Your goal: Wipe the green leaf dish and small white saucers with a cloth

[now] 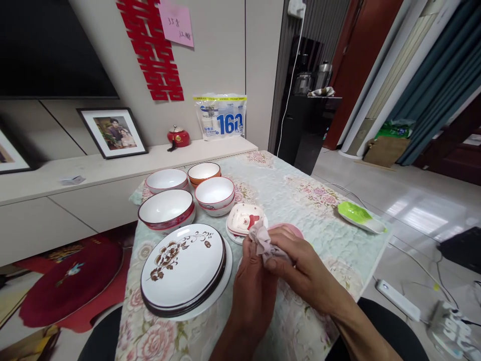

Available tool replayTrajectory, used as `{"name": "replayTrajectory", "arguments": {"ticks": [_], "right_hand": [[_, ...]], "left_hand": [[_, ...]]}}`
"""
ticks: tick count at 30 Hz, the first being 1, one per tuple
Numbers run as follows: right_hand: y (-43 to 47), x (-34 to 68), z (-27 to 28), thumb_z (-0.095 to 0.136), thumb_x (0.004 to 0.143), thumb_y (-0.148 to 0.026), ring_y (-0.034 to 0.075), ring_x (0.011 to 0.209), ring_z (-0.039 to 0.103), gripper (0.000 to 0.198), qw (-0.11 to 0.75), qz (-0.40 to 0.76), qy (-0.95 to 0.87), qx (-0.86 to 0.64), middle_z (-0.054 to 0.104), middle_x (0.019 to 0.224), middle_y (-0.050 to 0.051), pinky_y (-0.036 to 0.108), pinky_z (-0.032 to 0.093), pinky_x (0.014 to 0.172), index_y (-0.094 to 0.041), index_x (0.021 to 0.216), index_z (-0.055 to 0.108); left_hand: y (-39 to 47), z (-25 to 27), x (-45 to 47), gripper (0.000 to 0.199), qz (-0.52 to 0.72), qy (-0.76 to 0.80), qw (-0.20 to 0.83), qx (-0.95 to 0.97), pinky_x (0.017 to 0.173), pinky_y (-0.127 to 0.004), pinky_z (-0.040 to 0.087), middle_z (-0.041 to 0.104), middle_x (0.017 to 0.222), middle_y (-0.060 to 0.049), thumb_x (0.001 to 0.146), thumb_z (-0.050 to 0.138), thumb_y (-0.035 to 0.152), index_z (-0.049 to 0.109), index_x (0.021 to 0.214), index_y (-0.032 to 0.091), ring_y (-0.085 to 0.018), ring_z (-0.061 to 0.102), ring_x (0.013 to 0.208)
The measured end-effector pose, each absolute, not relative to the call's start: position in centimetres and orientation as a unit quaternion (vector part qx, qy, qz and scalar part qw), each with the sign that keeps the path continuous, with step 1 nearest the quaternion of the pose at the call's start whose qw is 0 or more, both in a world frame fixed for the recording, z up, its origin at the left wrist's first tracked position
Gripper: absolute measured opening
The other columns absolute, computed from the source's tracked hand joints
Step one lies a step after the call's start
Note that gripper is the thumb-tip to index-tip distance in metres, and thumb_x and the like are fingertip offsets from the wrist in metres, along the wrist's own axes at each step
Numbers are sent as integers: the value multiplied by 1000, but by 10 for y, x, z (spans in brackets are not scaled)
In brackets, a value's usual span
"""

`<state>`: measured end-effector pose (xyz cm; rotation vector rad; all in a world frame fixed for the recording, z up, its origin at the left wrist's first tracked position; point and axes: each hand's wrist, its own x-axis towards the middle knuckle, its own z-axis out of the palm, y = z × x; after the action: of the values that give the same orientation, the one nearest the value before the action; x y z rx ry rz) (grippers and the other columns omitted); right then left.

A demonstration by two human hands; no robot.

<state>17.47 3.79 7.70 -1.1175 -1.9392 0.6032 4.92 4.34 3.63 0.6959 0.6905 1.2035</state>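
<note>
My left hand [253, 288] and my right hand [300, 263] meet over the near part of the table. Between them is a crumpled pale pinkish-grey cloth [264, 243], and the fingers of both hands are closed on it. Whether anything else lies inside the cloth is hidden. Just beyond my hands sits a small stack of dishes with a cartoon bear print [244, 219]. A pink dish [291, 229] shows partly behind my right hand. To the left of my hands stands a stack of white plates [180, 273], the top one with a brown flower pattern.
Several stacked bowls, such as a white dark-rimmed one [167, 208], stand behind the plates. A green leaf-shaped dish [355, 213] lies near the right edge of the flowered tablecloth [278, 175]. A cabinet top at the back holds a red jar [178, 138] and a plastic pack [221, 118].
</note>
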Motion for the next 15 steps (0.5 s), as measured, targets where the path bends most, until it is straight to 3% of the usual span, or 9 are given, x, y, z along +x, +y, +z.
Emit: {"name": "replayTrajectory", "arguments": {"ticks": [3,7,12,15], "right_hand": [[38,178,77,51,101,-27,23,101,57,15,347,196,-799,-450,65,100,5,43,50,93,-23,90,61],[32,177,79,53,97,-17,26,113,57,13,309,153,-822,-453,64,120,8,46,50,97,-24,100,63],[27,163,68,50,90,-9,26,112,62,48,381,146,-781,-472,67,125,8,46,53,95,-27,135,52],[30,157,60,52,88,-7,24,107,65,52,423,145,-761,-470,70,118,6,41,54,91,-29,135,52]], "left_hand": [[46,39,49,52,543,285,748,255,108,-43,49,67,131,-11,91,63,49,58,136,25,-28,57,132],[48,40,50,51,543,268,764,221,110,-41,47,62,141,-9,95,58,47,54,141,27,-27,51,137],[44,41,51,56,550,239,778,185,111,-36,45,56,148,-5,98,55,44,40,151,35,-22,53,136],[42,41,50,60,557,235,775,182,110,-36,46,57,148,-5,96,57,48,38,152,37,-22,55,135]]}}
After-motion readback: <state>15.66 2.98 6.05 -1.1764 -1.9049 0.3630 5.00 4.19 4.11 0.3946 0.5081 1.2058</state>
